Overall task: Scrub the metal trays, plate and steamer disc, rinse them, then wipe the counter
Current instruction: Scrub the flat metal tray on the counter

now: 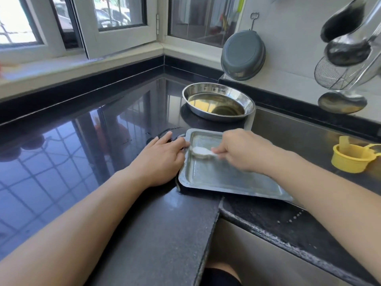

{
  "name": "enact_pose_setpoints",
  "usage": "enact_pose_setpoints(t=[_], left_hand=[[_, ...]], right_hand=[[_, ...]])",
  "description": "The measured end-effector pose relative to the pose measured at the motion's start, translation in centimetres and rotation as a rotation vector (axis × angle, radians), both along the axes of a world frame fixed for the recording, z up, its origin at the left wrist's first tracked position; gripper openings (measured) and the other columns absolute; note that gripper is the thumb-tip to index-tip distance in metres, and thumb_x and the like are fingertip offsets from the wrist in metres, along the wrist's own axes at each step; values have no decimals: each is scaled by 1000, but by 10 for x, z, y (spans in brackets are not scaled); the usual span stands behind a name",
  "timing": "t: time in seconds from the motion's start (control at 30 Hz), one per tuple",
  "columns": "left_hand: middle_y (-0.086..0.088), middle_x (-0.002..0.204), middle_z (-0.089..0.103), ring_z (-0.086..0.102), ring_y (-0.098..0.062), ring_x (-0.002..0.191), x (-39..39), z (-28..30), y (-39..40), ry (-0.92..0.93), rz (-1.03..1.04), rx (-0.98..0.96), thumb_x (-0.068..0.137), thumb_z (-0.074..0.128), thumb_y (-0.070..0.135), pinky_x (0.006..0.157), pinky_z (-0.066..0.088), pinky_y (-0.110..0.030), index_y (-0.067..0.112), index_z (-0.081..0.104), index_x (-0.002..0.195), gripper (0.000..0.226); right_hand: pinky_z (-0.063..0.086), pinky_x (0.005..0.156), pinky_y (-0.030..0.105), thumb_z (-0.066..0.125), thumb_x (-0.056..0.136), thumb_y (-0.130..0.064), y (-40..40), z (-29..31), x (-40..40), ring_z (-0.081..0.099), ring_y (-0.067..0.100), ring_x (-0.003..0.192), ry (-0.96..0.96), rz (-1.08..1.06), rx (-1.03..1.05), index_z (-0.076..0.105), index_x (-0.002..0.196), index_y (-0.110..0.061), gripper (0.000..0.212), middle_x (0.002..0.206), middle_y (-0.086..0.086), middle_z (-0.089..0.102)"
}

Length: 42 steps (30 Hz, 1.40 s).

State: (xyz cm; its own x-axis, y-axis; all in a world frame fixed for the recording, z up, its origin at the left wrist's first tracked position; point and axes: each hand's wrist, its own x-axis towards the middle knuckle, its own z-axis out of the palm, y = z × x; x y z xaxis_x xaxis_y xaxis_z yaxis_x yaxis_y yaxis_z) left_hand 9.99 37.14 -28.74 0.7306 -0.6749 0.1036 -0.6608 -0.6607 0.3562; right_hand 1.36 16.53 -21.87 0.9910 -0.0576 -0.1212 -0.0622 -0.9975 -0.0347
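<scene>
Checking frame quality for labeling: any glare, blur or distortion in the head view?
Head view: strong window reflections glare across the glossy black counter; the brush in the right hand is motion-blurred; wide-angle bending curves the window frames and the hanging ladles; the tray and left hand stay sharp.

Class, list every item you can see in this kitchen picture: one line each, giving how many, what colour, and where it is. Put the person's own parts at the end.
tray: one, grey metal, on the counter edge beside the sink
brush: one, white, on the tray
plate: one, shiny steel, on the counter behind the tray
counter: one, glossy black, below the windows
sink: one, steel, right of the tray
cup: one, yellow, at the sink's right
basin: one, grey, hanging on the wall
ladles: several, dark and steel, hanging top right
strainer: one, wire, hanging among the ladles
left hand: flat, at the tray's left rim
right hand: holds the brush
</scene>
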Motion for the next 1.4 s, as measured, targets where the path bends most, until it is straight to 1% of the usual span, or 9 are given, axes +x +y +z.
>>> enact_pose_setpoints(t=[0.1, 0.2, 0.3, 0.5, 0.67, 0.8, 0.9, 1.17, 1.4], left_hand=[[5, 119, 50, 41, -17, 126, 3, -3, 0, -16, -3, -29, 106, 30, 29, 114, 29, -38, 31, 46, 141, 38], [8, 145, 51, 37, -14, 134, 5, -9, 0, -33, -22, -34, 106, 29, 29, 117, 23, -37, 28, 45, 139, 37], [11, 153, 47, 32, -13, 137, 7, -11, 0, -41, -31, -29, 107, 29, 30, 120, 19, -37, 29, 45, 139, 36], [14, 160, 39, 25, -16, 146, 4, -6, 0, -22, -41, -21, 108, 29, 30, 124, 17, -38, 29, 43, 146, 40], [10, 151, 48, 35, -16, 137, 4, -7, 0, -69, -35, -20, 106, 30, 28, 115, 21, -36, 25, 48, 137, 36], [10, 141, 55, 41, -16, 132, 4, -8, 0, -75, -29, -32, 105, 31, 31, 115, 25, -39, 25, 50, 130, 32], [11, 126, 58, 44, -16, 127, 6, -11, -1, -83, -37, -32, 106, 30, 39, 113, 29, -41, 26, 50, 124, 29], [9, 116, 59, 48, -15, 121, 5, -12, -3, -92, -24, -40, 106, 33, 48, 110, 32, -41, 27, 49, 116, 28], [8, 108, 57, 48, -17, 114, 3, -11, -3, -100, -15, -51, 106, 33, 45, 110, 32, -40, 24, 49, 112, 27]], right_hand=[[46, 72, 36, 56, 103, -42, 1, 2, -12, 59, 20, 83, 83, 124, 20, 76, 92, -26, 28, 76, -12, 57], [48, 81, 37, 57, 102, -41, 3, 8, -36, 57, 19, 85, 215, 302, 44, 75, 115, -32, 25, 86, -5, 61], [49, 84, 36, 56, 102, -42, -1, 3, -30, 59, 17, 92, 153, 244, 75, 72, 122, -36, 27, 83, -18, 54], [47, 74, 35, 53, 103, -42, -8, -6, -3, 60, 22, 88, 34, 113, -11, 76, 115, -32, 27, 77, -16, 55], [46, 86, 33, 56, 102, -40, -13, 6, -43, 58, 19, 89, 218, 315, 99, 74, 123, -34, 28, 90, -5, 65], [44, 79, 19, 64, 97, -41, -50, 22, -50, 59, 2, 84, 271, 214, 49, 71, 121, -44, 24, 82, -26, 63], [39, 73, 11, 70, 94, -37, -59, 32, -57, 57, -11, 80, 244, 113, 235, 75, 113, -44, 21, 82, -40, 59], [42, 73, 13, 69, 96, -35, -9, 13, -45, 56, -6, 81, 212, 217, 231, 74, 118, -39, 24, 76, -25, 59], [37, 76, 14, 75, 90, -36, -65, 28, -71, 57, -11, 83, 266, 94, 162, 76, 109, -45, 21, 81, -40, 59]])
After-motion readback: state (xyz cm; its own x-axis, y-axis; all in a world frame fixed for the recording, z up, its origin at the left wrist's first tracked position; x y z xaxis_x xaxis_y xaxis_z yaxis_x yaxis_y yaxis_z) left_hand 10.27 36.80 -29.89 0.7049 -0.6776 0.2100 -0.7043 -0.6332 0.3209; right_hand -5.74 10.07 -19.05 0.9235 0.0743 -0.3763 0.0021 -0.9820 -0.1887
